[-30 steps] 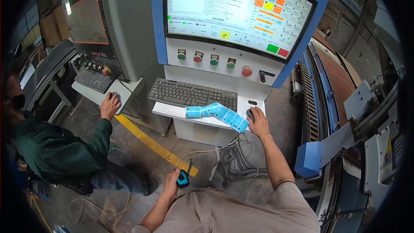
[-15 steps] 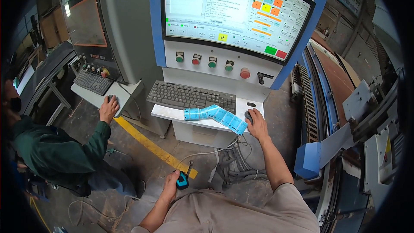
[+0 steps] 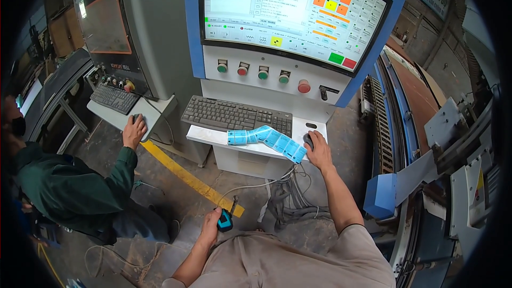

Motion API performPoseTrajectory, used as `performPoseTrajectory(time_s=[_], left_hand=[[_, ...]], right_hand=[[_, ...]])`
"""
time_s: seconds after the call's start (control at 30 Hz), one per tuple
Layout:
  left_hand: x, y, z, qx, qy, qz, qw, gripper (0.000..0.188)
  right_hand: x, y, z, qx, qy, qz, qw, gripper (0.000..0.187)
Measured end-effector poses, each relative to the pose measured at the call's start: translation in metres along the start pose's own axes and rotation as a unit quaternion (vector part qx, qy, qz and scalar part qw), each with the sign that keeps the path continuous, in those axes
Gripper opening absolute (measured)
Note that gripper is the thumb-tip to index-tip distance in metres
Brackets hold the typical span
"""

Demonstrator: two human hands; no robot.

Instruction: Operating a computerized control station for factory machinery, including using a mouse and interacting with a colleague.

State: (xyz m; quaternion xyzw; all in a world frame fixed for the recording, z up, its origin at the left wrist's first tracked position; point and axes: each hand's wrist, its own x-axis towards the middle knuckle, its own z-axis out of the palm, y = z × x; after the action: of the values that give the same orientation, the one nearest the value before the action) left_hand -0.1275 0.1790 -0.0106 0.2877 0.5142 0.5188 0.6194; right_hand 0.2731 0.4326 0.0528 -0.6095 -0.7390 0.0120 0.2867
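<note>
Plainly, a mouse (image 3: 308, 140) is clasped beneath the right grip (image 3: 320, 152), a teal tool (image 3: 225, 221) held in the left grip (image 3: 211, 225).

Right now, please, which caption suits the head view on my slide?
Right hand on a computer mouse, left hand holding a teal tape measure, at a machine's control console.

Moderate indoor light, fairly even. Monitor screen (image 3: 288, 13) brightest, pale panes near washed out, small text soft. White glare spot on left machine's dark panel (image 3: 106, 24); pale sheen on blue label strip (image 3: 280, 143). Right hand (image 3: 319, 150) and left hand (image 3: 212, 221) fairly crisp. Co-worker's green jacket (image 3: 74, 186) dim, sinking into black fisheye rim; machine rails (image 3: 385, 128) bowed at right.
</note>
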Motion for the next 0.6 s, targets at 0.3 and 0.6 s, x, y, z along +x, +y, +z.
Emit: performPoseTrajectory(time_s=[0.3, 0.6], left_hand=[[-0.004, 0.011, 0.006, 0.014, -0.001, 0.007, 1.000, 0.045], [-0.005, 0.013, 0.008, 0.016, 0.009, 0.006, 1.000, 0.044]], right_hand=[[0.000, 0.003, 0.002, -0.005, 0.007, -0.002, 1.000, 0.054], [0.001, 0.005, 0.003, -0.003, 0.008, -0.003, 1.000, 0.051]])
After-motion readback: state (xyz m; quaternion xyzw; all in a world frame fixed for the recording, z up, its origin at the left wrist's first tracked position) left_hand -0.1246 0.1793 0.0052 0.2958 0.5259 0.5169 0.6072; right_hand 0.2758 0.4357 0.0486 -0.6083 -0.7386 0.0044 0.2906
